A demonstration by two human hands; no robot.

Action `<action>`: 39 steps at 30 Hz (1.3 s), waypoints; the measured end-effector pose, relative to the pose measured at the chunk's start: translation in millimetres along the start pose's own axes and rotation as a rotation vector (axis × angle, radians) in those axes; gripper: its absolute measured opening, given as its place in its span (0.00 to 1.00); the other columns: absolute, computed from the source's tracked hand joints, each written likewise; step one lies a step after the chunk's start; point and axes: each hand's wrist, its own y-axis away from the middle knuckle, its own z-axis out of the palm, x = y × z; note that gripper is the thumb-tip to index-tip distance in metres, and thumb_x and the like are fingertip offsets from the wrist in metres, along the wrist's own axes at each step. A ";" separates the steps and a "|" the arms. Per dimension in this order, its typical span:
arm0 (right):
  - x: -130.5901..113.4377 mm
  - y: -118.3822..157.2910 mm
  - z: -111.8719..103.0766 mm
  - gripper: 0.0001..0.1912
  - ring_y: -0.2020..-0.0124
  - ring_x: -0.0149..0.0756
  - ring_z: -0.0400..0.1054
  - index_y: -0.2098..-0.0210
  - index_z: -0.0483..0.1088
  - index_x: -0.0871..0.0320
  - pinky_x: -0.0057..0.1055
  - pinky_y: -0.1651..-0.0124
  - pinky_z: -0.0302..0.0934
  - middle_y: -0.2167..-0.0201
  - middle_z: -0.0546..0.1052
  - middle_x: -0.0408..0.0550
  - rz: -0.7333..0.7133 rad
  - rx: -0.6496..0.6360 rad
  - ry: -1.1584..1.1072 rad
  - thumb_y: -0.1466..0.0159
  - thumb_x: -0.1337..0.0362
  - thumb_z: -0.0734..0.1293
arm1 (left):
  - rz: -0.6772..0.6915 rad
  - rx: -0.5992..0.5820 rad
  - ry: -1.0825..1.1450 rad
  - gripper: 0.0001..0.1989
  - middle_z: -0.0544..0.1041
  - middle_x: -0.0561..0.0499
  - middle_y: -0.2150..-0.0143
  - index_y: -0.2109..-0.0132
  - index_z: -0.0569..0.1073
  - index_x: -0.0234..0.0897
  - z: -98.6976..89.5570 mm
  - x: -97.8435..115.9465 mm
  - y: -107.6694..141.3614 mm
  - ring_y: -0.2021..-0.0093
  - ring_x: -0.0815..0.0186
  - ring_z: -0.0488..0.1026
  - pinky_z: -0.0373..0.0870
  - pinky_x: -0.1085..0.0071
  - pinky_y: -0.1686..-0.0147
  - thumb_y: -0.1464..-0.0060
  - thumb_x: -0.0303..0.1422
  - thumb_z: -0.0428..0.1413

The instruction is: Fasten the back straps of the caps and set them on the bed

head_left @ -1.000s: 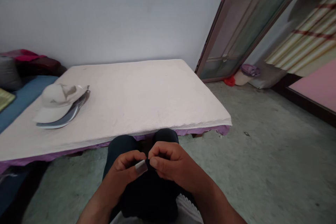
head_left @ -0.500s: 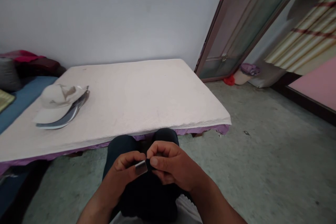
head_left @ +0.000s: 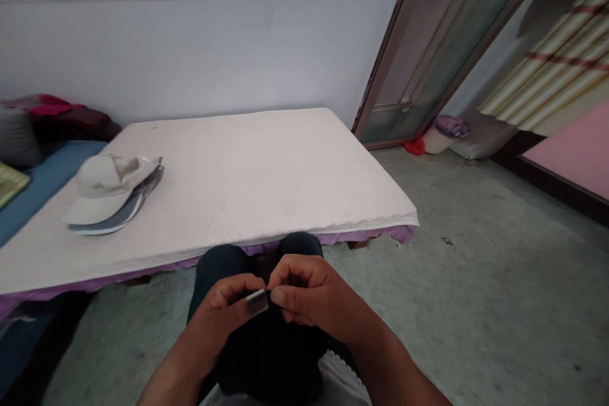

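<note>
My left hand [head_left: 223, 307] is closed, thumb and fingers pinching a small shiny metal buckle [head_left: 257, 302]. Right beside it, my right hand [head_left: 307, 298] pinches the end of a dark strap [head_left: 271, 302] between thumb and forefinger, and the fingertips of both hands nearly touch. Below them a black cloth item [head_left: 271, 355] lies in my lap; its shape blends into my dark trousers, so its kind is hard to make out. On the bed to the left, a white cap [head_left: 102, 184] rests on top of a grey-and-white one [head_left: 121, 217].
In front of my knees stands a low bed [head_left: 257, 171] with a pale cover and purple edging. Farther left are a blue mat [head_left: 66, 165] and a grey cushion [head_left: 19, 136]. A waste bin [head_left: 447, 133] stands by the glass door [head_left: 419, 57]; a patterned curtain [head_left: 561, 63] hangs at right.
The view has tilted up very slightly. Both hands keep their pinch on the buckle and strap; the right hand's lower fingers have curled in a little.
</note>
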 end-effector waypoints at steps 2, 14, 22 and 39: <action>0.7 0.4 -0.2 0.06 0.85 0.20 0.52 0.68 0.70 0.61 0.19 0.83 0.45 0.81 0.69 0.38 -0.004 0.006 0.024 0.40 0.63 0.68 | -0.032 0.001 0.005 0.15 0.75 0.53 0.76 0.69 0.80 0.37 -0.7 -0.5 -0.9 0.76 0.71 0.67 0.62 0.77 0.75 0.63 0.42 0.69; -4.6 -1.8 1.1 0.03 0.84 0.21 0.53 0.68 0.69 0.59 0.20 0.81 0.47 0.82 0.68 0.37 0.011 0.003 0.057 0.41 0.67 0.68 | -0.088 -0.066 0.063 0.15 0.75 0.55 0.77 0.70 0.80 0.37 -1.2 0.4 -0.6 0.78 0.74 0.65 0.59 0.79 0.77 0.65 0.41 0.70; -7.5 -3.0 0.3 0.02 0.84 0.21 0.54 0.67 0.70 0.60 0.21 0.79 0.49 0.81 0.69 0.37 -0.047 0.000 0.069 0.41 0.68 0.67 | -0.132 -0.086 0.085 0.09 0.76 0.53 0.76 0.68 0.79 0.37 2.4 3.6 -1.8 0.78 0.74 0.65 0.59 0.78 0.77 0.56 0.37 0.66; 0.8 -8.1 -5.5 0.05 0.83 0.21 0.54 0.67 0.69 0.60 0.19 0.81 0.48 0.79 0.69 0.39 0.007 0.064 0.010 0.42 0.66 0.68 | 0.033 -0.162 0.086 0.08 0.75 0.56 0.72 0.68 0.70 0.39 4.3 5.6 -2.1 0.76 0.75 0.65 0.58 0.80 0.77 0.50 0.34 0.63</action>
